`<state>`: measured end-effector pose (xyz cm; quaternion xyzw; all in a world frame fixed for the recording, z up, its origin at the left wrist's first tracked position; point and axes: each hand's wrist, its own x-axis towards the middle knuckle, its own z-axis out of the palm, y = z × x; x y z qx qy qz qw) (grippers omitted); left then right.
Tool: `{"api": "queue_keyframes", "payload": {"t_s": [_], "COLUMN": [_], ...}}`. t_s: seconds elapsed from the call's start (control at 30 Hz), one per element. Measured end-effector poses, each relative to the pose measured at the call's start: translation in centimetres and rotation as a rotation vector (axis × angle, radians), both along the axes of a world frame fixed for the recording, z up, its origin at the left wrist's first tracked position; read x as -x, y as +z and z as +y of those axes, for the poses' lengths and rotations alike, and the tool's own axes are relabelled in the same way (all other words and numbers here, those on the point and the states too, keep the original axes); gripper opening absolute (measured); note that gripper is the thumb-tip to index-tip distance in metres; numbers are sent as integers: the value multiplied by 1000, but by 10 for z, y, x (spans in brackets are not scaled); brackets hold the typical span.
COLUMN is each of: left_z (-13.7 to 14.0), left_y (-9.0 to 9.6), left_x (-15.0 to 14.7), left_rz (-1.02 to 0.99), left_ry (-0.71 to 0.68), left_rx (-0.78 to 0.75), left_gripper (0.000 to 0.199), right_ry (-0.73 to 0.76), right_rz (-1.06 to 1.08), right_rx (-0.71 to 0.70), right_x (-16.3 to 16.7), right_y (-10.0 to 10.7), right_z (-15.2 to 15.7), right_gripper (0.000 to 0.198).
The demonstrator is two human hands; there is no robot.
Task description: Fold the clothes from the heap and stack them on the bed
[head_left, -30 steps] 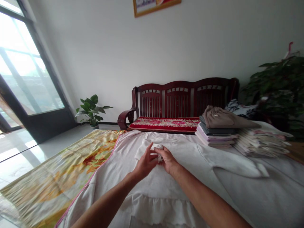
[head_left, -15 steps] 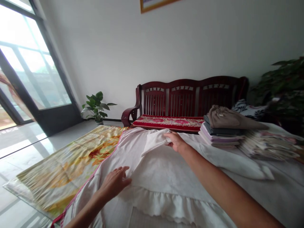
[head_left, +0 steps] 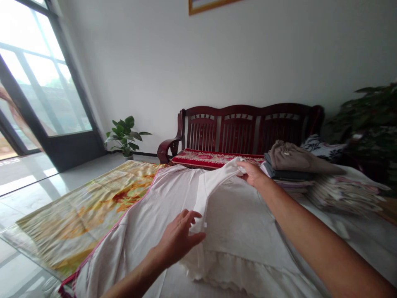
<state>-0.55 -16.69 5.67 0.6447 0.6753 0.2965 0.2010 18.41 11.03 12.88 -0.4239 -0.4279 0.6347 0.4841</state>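
Observation:
A white garment with a ruffled hem (head_left: 238, 231) lies spread on a pale cloth with a pink edge (head_left: 145, 223). My right hand (head_left: 252, 174) pinches the garment's far part and lifts it, so a strip of fabric is folded over toward the left. Near the garment's left edge is my left hand (head_left: 178, 236), thumb and fingers apart around a bit of the folded strip. Whether its fingertips touch the fabric I cannot tell. A small white tag shows just right of those fingers.
Stacked folded clothes (head_left: 291, 165) stand at the right, beside another folded pile (head_left: 344, 192). A yellow floral cloth (head_left: 89, 211) covers the left side. Behind are a dark red wooden bench (head_left: 235, 128) and a potted plant (head_left: 125, 134).
My right hand has moved right with the garment's far part, drawing the fabric along. My left hand has shifted right, closer to the folded strip. The sleeve-like part at the right has been pulled in.

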Motion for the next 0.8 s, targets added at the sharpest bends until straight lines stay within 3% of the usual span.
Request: {"api": "queue_keyframes", "payload": {"t_s": [0.07, 0.13, 0.27, 0.37, 0.57, 0.67, 0.8], "left_z": [-10, -18, -19, -10, 2, 8, 17], "left_y": [-6, -16, -31, -24, -4, -9, -25], "left_x": [-7, -11, -11, -7, -19, -35, -45], "left_rz": [176, 289, 424, 405, 231, 202, 167], "left_ry": [-18, -59, -52, -14, -14, -81, -191], "left_rx": [25, 84, 177, 203, 33, -8, 55], "left_gripper": [62, 68, 43, 34, 24, 23, 27], "right_ry": [-14, -15, -8, -10, -78, -114, -98], "right_rz": [-9, -21, -39, -42, -36, -31, -21], "right_rx": [11, 25, 44, 39, 29, 40, 61], "right_x": [-8, -13, -14, -16, -37, -48, -57], "right_y": [-4, -10, -18, -15, -8, -12, -16], "right_z": [0, 0, 1, 3, 9, 10, 4], "right_gripper": [10, 8, 5, 6, 9, 8, 7]}}
